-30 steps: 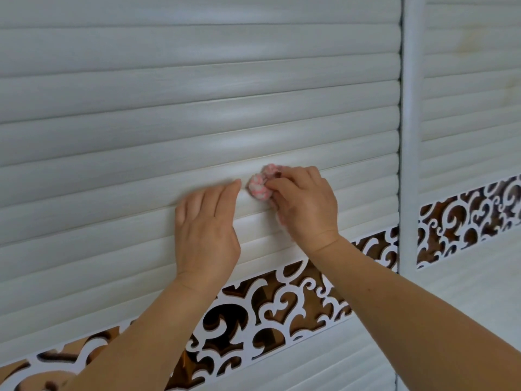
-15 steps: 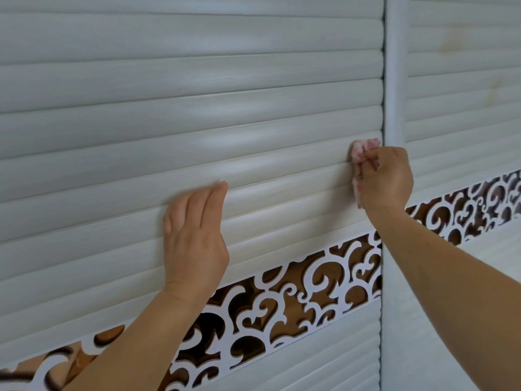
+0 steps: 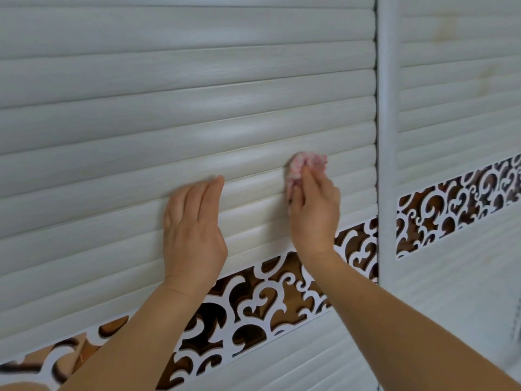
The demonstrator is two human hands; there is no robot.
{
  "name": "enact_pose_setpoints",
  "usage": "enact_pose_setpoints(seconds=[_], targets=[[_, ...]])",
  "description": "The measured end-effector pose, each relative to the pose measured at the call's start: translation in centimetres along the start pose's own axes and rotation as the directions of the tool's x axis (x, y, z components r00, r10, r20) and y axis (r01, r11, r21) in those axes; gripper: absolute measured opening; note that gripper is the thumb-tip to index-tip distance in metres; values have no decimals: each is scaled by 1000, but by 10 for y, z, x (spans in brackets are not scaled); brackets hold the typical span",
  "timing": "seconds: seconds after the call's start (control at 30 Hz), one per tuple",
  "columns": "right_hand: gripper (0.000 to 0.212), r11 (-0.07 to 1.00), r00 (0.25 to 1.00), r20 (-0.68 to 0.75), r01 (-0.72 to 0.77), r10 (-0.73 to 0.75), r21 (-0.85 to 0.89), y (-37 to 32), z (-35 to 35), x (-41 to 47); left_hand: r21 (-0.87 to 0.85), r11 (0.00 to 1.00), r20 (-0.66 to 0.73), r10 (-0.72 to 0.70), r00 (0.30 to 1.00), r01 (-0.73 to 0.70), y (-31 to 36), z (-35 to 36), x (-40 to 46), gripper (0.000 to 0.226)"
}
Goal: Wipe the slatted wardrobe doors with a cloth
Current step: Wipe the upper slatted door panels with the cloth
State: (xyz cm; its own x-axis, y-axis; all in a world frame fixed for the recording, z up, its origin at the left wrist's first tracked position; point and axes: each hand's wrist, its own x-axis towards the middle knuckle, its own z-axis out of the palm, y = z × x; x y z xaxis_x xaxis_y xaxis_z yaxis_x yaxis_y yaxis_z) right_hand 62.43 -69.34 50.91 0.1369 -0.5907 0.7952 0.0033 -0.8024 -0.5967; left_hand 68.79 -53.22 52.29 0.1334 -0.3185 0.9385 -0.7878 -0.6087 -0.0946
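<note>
Right hand [image 3: 315, 210] pinched the bunched pink cloth [image 3: 303, 167] on a slat of the left wardrobe door [image 3: 112, 142] | left hand [image 3: 194, 230] flat, fingers together, bracing | advice: follow each groove, press evenly.

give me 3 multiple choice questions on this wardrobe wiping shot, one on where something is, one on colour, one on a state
1. Where is the cloth?
A. on the slats left of the post
B. on the fretwork band
C. on the right door

2. What colour is the cloth?
A. blue
B. pink and white
C. black

3. How is the left hand?
A. curled round the cloth
B. flat on the slats, fingers straight
C. hanging clear of the door

Answers:
1 A, the right hand holds it to the slats short of the post, above the fretwork band.
2 B, it shows pink mottled with white.
3 B, its fingers lie straight against the slats and hold nothing.
</note>
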Motion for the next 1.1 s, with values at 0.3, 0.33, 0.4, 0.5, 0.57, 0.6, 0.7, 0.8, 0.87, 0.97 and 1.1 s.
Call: enact_pose_setpoints(seconds=[0.3, 0.33, 0.4, 0.5, 0.57, 0.6, 0.7, 0.8, 0.87, 0.97, 1.1], targets=[[32, 855, 852, 79, 518, -518, 22, -48, 40, -55, -57, 998, -22, -34, 999, 33, -16, -15, -11, 58], [33, 814, 811, 77, 581, -580, 11, -51, 43, -60, -64, 997, -21, -40, 999, 39, -16, -16, -12, 54], [33, 737, 737, 77, 675, -671, -33, -52, 47, -68, -60, 997, -10, -54, 999, 53, -17, -16, -16, 50], [30, 664, 668, 45, 743, -743, -85, -49, 47, -65, -60, 998, 2, -31, 1000, 31, -22, -16, -20, 52], [30, 647, 655, 43, 754, -755, -115, -47, 44, -58, -70, 997, -4, -20, 1000, 20, -25, -16, -21, 55], [31, 649, 658, 49, 750, -751, -124, -44, 41, -54, -70, 997, -9, -19, 1000, 19, -27, -16, -21, 57], [34, 690, 704, 99, 710, -703, -142, -21, 31, -39, -48, 999, -3, -6, 1000, 6, -30, -15, -21, 63], [36, 767, 783, 177, 620, -596, -162, 11, 14, -20, -44, 999, -3, 4, 1000, -4, -31, -14, -22, 65], [32, 848, 862, 141, 505, -487, -162, 29, 2, -9, -31, 999, -11, -6, 1000, 5, -31, -13, -23, 65], [38, 941, 948, 63, 317, -311, -117, 41, -7, -4, -26, 999, -5, -38, 999, 38, -28, -12, -23, 66], [19, 973, 973, 66, 224, -221, -52, 28, 8, -16, -38, 998, -4, -54, 999, 54, -25, -12, -22, 66]])
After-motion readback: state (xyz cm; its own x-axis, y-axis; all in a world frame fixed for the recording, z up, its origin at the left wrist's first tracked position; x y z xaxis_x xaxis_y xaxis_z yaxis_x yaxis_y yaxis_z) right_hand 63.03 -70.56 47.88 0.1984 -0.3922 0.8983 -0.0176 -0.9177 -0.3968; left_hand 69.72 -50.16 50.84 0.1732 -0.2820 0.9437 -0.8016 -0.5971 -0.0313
